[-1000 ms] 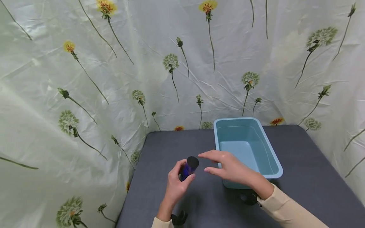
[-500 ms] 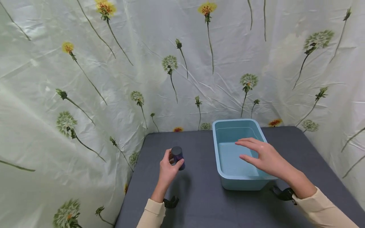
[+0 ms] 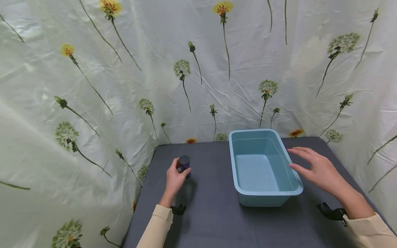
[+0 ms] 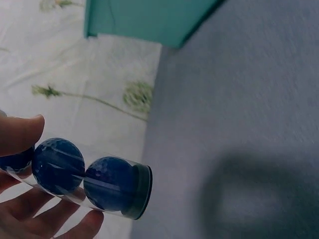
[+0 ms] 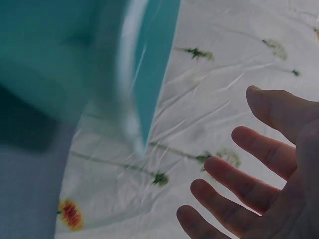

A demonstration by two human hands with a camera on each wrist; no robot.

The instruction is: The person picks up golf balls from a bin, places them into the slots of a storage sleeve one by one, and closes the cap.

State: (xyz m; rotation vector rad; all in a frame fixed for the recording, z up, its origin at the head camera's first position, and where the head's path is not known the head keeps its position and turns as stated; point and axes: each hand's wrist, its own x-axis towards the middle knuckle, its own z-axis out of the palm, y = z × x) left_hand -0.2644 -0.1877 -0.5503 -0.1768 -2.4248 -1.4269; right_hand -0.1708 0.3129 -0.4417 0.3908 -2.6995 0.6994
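My left hand grips a clear tube of dimpled dark blue balls, which look like golf balls, over the left part of the table. A dark round cap tops the tube in the head view. In the left wrist view the thumb lies on one side of the tube and the fingers curl along the other; its dark end piece points away from the hand. Just right of a light blue plastic bin, my right hand hovers with its fingers spread and nothing in them.
The bin stands on a dark grey table, right of centre, its inside bare. A pale flowered curtain hangs along the back and both sides. Each wrist wears a black strap mount.
The left hand has carried the tube left and away from me. The right hand has moved away from the tube, passing over the bin to its right side.
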